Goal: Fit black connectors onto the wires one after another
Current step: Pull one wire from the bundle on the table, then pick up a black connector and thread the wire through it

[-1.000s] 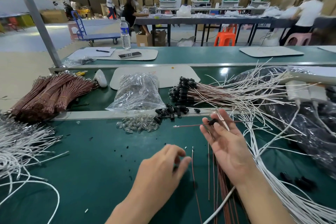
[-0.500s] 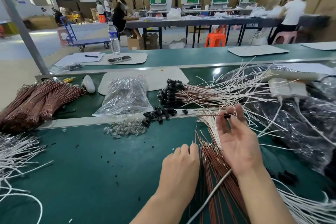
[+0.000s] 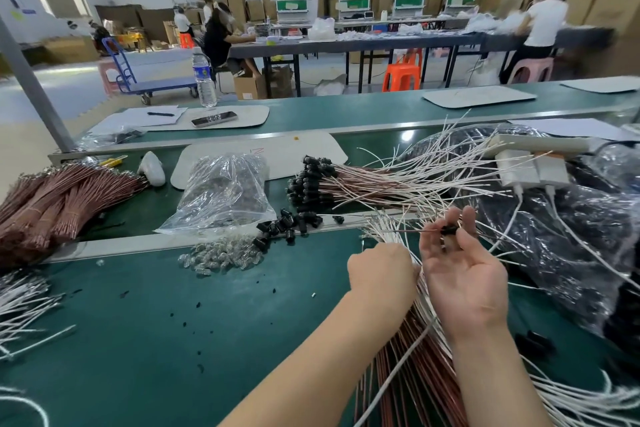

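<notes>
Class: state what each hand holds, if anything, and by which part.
Right hand pinches the black connector by its body. Left hand reaches into the wires, fingers hidden; its grip cannot be told.

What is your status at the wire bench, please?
Right hand pinches a black connector on a thin wire. Left hand on the wire bundle, fingers hidden. Loose white wires crowd close.

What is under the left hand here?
The left hand lies over the loose bundle of copper-brown and white wires; its fingertips, and any wire they hold, are hidden.
</notes>
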The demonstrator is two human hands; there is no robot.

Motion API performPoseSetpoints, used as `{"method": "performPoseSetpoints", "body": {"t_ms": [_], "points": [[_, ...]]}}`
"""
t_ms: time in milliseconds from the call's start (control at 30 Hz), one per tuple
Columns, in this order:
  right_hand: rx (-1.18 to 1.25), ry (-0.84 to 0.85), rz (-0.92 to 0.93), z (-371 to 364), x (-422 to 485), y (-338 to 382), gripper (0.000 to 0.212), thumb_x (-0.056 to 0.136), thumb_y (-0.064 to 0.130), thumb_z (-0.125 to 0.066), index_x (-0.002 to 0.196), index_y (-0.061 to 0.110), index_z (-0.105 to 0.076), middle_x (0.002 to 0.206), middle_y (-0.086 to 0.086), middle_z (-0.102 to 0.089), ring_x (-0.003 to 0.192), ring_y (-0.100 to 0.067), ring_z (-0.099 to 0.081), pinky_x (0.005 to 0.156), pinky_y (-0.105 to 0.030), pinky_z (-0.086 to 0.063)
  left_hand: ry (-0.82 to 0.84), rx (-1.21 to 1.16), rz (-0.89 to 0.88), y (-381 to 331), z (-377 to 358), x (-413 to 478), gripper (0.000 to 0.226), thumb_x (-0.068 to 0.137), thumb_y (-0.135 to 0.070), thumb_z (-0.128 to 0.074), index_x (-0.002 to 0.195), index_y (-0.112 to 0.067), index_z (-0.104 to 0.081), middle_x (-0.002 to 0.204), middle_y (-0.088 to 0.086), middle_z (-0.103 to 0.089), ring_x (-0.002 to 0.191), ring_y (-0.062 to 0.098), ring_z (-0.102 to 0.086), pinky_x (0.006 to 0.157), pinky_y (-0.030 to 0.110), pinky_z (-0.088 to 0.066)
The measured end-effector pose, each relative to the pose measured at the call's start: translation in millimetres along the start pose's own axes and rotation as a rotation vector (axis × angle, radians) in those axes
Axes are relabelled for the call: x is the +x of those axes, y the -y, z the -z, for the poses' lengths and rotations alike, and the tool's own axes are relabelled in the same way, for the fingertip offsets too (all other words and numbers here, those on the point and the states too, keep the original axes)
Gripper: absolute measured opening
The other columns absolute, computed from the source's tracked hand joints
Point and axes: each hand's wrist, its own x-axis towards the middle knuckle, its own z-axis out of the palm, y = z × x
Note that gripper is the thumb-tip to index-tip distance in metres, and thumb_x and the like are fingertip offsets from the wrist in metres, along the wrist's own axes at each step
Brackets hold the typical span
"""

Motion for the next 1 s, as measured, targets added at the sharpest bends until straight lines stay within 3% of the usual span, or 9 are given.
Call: {"method": "performPoseSetpoints", "body": {"t_ms": [100,167,267,333,433,533,700,800,1000], "points": [[-0.001,-0.011,-0.001,-1.1,-0.9,-0.3,0.034,0.091,0.002,-0.05,0.115,0.018,-0.068,0.106,-0.002,-0.069,0.085,-0.017,-0.068,0.085,-0.034,-0.057,0.117,-0.071,0.095,-4.1,3.3,8.2,0.027,0.101,-0.025,-0.053,0.123,-0.01,-0.056,0.13,0.013,-0.06,0.117,0.034,-0.06,0.076,0.035,-0.036],[0.009,-0.02,-0.006,-2.2,-2.1,-0.1,0.035,0.089,0.002,-0.051,0.117,0.017,-0.068,0.107,-0.003,-0.069,0.085,-0.018,-0.068,0.084,-0.034,-0.057,0.177,-0.181,0.135,-1.5,7.1,11.0,0.015,0.1,-0.024,-0.052,0.11,-0.013,-0.055,0.125,0.013,-0.061,0.111,0.033,-0.06,0.076,0.034,-0.038],[0.082,-0.035,-0.033,-2.8,-3.7,1.9,0.035,0.092,0.001,-0.051,0.12,0.012,-0.07,0.108,-0.006,-0.069,0.085,-0.019,-0.068,0.083,-0.033,-0.058,0.214,-0.366,0.145,11.9,7.7,14.4,0.026,0.099,-0.026,-0.05,0.079,-0.012,-0.043,0.087,0.011,-0.058,0.075,0.026,-0.053,0.064,0.03,-0.04],[0.137,-0.025,-0.052,-2.8,-4.8,3.8,0.034,0.094,0.002,-0.05,0.121,0.01,-0.069,0.107,-0.007,-0.068,0.084,-0.018,-0.067,0.079,-0.03,-0.058,0.209,-0.555,0.145,20.1,7.6,14.3,0.034,0.1,-0.025,-0.048,0.069,-0.012,-0.043,0.066,0.004,-0.051,0.055,0.021,-0.044,0.052,0.026,-0.036],[0.11,0.032,-0.082,-3.8,-7.3,4.1,0.036,0.094,0.005,-0.048,0.126,0.013,-0.065,0.102,-0.004,-0.067,0.078,-0.015,-0.062,0.07,-0.024,-0.055,0.08,-0.913,0.174,25.4,17.5,9.7,0.03,0.104,-0.023,-0.042,0.082,-0.008,-0.054,0.075,0.003,-0.064,0.049,0.017,-0.053,0.05,0.027,-0.045],[0.037,0.125,-0.129,-7.6,-11.1,1.3,0.036,0.094,0.006,-0.048,0.125,0.015,-0.064,0.101,-0.002,-0.064,0.079,-0.012,-0.059,0.069,-0.021,-0.053,-0.189,-1.315,0.203,31.7,43.3,5.7,0.023,0.109,-0.024,-0.036,0.104,-0.006,-0.05,0.085,0.009,-0.069,0.049,0.012,-0.061,0.046,0.024,-0.051],[-0.14,0.315,-0.377,-21.7,-24.0,-18.6,0.036,0.09,0.003,-0.057,0.12,0.018,-0.07,0.101,-0.004,-0.067,0.082,-0.015,-0.062,0.07,-0.024,-0.056,-0.59,-1.873,0.2,75.6,98.3,-12.1,0.016,0.107,-0.014,-0.04,0.101,-0.005,-0.051,0.072,0.007,-0.07,0.056,0.017,-0.067,0.054,0.024,-0.056],[-0.361,0.334,-0.512,-26.1,-33.4,-42.2,0.038,0.083,0.002,-0.065,0.117,0.017,-0.074,0.107,-0.01,-0.071,0.081,-0.019,-0.067,0.071,-0.03,-0.058,-0.599,-2.119,0.262,105.4,99.8,-36.7,0.02,0.107,-0.018,-0.043,0.093,-0.01,-0.054,0.071,0.006,-0.065,0.056,0.015,-0.065,0.055,0.024,-0.056],[-0.579,0.296,-0.542,-22.7,-37.6,-71.4,0.037,0.085,0.002,-0.059,0.112,0.019,-0.078,0.126,-0.011,-0.07,0.09,-0.021,-0.071,0.078,-0.032,-0.059,-0.521,-2.116,0.452,147.0,46.8,-81.4,0.022,0.105,-0.022,-0.045,0.088,-0.016,-0.057,0.063,0.001,-0.064,0.05,0.013,-0.061,0.047,0.022,-0.053]]}}
